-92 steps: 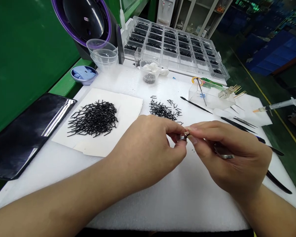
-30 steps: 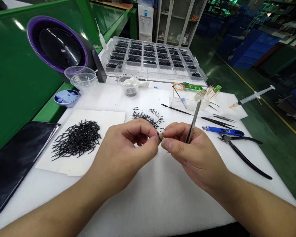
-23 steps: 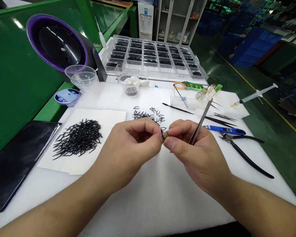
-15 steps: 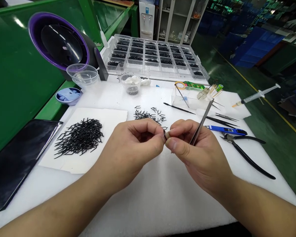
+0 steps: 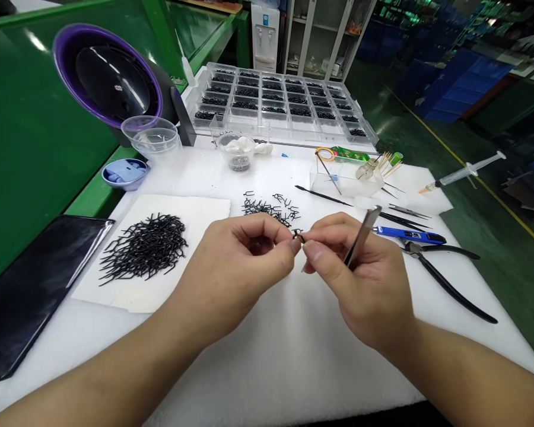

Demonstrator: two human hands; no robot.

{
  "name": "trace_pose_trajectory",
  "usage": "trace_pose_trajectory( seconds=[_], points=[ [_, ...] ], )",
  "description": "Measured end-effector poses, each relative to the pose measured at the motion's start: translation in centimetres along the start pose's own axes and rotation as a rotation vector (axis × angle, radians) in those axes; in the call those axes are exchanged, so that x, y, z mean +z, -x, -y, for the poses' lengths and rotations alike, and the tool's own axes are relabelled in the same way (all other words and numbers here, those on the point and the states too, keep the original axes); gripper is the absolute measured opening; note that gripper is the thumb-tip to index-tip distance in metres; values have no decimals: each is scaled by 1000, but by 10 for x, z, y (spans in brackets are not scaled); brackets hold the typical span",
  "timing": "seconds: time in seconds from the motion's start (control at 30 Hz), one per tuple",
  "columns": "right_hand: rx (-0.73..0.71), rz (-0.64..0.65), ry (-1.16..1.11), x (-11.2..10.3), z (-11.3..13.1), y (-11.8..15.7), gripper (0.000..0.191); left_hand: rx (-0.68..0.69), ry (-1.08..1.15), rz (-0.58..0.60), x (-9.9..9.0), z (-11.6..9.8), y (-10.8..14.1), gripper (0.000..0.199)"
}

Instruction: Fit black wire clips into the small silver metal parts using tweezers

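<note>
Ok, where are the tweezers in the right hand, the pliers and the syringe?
Tweezers [image 5: 362, 237]: head view, on the steel shank.
Pliers [image 5: 449, 289]: head view, on the long black handle.
Syringe [image 5: 454, 176]: head view, on the clear barrel.

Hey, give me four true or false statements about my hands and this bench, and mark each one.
The right hand holds steel tweezers against its palm. True.
The left hand holds nothing. False: its fingers pinch a tiny dark part.
Black wire pieces lie heaped on a white sheet. True.
The pliers lie left of the white sheet. False: they lie right of the hands, on the white foam.
</note>
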State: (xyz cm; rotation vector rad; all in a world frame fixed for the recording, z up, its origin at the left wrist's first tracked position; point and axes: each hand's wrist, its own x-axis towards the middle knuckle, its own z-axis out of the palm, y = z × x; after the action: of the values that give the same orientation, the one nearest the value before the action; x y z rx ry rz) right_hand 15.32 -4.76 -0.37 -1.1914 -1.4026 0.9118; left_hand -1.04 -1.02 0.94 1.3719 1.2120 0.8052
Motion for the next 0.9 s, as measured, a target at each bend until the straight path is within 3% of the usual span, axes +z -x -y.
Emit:
trace_pose_trajectory(
  seconds=[0.17, 0.37, 0.63, 0.73, 0.83, 0.9],
  points=[
    [32, -19, 130, 0, 2, -4, 15, 10, -97, -52, 1, -2, 1, 14],
    [202, -18, -30, -4, 4, -8, 21, 54, -39, -96, 0, 0, 0, 14],
    [252, 41, -80, -2, 4, -7, 23, 105, 55, -67, 0, 2, -2, 9],
    [118, -35, 56, -17, 0, -15, 18, 136, -19, -141, -5, 5, -4, 12],
    [-53, -113, 284, -49, -3, -32, 30, 95, -132, -171, -11, 6, -4, 17],
    [10, -74, 521, -70, -3, -42, 33, 52, -160, -116, -12, 6, -4, 19]
  ],
)
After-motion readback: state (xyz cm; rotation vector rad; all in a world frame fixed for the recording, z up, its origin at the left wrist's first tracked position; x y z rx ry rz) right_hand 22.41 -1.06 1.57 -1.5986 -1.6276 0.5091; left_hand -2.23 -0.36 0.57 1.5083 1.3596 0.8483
